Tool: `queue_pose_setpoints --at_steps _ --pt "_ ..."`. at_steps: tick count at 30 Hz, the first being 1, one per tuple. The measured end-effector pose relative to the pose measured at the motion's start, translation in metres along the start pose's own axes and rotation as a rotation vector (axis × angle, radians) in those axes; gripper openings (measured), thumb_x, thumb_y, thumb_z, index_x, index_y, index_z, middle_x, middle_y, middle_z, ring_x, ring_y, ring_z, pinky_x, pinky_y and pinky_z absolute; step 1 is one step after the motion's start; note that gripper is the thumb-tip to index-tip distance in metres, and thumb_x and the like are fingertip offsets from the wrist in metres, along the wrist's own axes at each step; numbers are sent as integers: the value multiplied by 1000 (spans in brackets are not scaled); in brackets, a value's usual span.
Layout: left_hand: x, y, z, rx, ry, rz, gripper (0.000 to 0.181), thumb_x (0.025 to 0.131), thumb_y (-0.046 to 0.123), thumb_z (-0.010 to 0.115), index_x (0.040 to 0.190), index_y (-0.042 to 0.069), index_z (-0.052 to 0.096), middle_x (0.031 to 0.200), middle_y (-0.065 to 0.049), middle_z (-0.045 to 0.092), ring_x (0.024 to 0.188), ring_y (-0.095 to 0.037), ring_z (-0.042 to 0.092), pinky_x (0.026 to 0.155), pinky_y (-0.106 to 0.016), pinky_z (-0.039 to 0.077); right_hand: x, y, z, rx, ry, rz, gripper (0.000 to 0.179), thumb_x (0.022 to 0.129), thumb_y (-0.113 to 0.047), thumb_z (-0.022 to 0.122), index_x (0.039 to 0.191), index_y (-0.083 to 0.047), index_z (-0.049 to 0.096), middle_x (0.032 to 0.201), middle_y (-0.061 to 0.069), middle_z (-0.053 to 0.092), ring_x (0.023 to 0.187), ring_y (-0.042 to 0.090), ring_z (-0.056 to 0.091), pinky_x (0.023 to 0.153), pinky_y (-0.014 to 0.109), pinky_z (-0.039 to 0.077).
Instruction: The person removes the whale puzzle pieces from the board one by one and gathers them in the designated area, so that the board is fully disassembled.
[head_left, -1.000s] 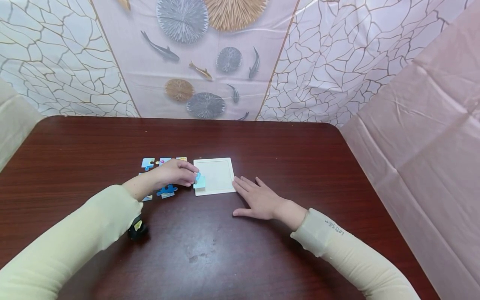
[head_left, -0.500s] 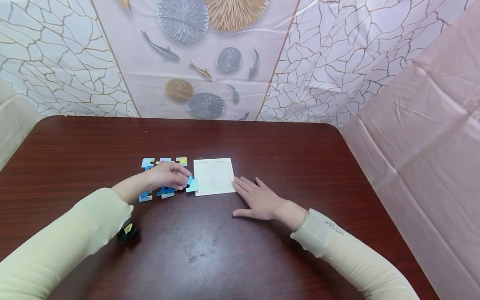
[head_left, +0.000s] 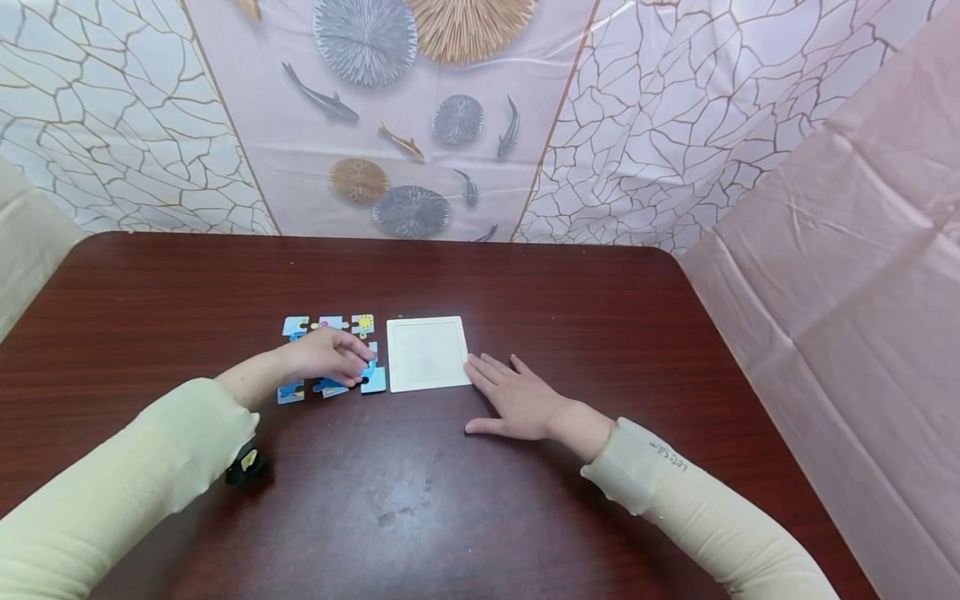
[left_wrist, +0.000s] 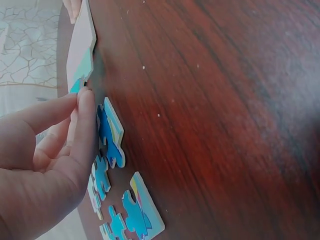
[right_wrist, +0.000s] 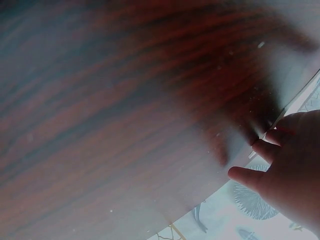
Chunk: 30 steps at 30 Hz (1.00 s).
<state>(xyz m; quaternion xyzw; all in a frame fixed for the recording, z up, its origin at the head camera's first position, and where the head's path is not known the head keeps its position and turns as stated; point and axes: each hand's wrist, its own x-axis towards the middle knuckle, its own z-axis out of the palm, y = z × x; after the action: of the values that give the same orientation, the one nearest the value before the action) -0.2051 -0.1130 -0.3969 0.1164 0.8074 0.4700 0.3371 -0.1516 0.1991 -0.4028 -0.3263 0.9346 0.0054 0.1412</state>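
Note:
My left hand (head_left: 326, 354) pinches a light blue jigsaw piece (head_left: 373, 380) between thumb and fingertips, at the right end of the loose pieces. In the left wrist view that jigsaw piece (left_wrist: 86, 67) shows past the fingertips. My right hand (head_left: 517, 400) lies with straight fingers, its fingertips at the right edge of a white square puzzle frame (head_left: 427, 354). No pieces lie inside the frame. Part of the group of pieces is hidden under my left hand.
Several jigsaw pieces lie in rows left of the frame, among them a corner piece with a sun (head_left: 363, 323) and a blue one (head_left: 291, 392). They rest on a dark brown table (head_left: 420, 500). A patterned cloth (head_left: 480, 117) hangs behind the table.
My left hand has moved left with the jigsaw piece, from over the frame's left edge to the loose pieces, uncovering the sun piece. My right hand has stayed in place.

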Motion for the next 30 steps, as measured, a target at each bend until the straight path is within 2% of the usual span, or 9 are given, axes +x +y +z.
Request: queue_pose_setpoints --at_steps 8,18,30 --pt "1 -1 -3 68 9 23 34 91 7 57 120 -10 55 106 -20 67 75 -10 65 76 -31 58 0 1 1 6 -1 -2 88 87 -65 44 150 -10 18 157 5 17 145 23 17 114 57 18" --pt "0 1 -4 82 5 16 34 91 8 58 119 -11 55 102 -19 68 75 -10 65 75 -31 58 -1 0 -1 -1 9 -7 88 87 -65 45 149 -9 20 157 7 19 144 24 19 113 57 19" --pt "-1 3 -5 81 -5 7 35 91 9 57 120 -10 54 107 -22 67 81 -12 66 77 -32 57 0 0 0 2 8 -10 87 87 -64 46 149 -9 20 157 7 19 144 24 19 113 57 19"
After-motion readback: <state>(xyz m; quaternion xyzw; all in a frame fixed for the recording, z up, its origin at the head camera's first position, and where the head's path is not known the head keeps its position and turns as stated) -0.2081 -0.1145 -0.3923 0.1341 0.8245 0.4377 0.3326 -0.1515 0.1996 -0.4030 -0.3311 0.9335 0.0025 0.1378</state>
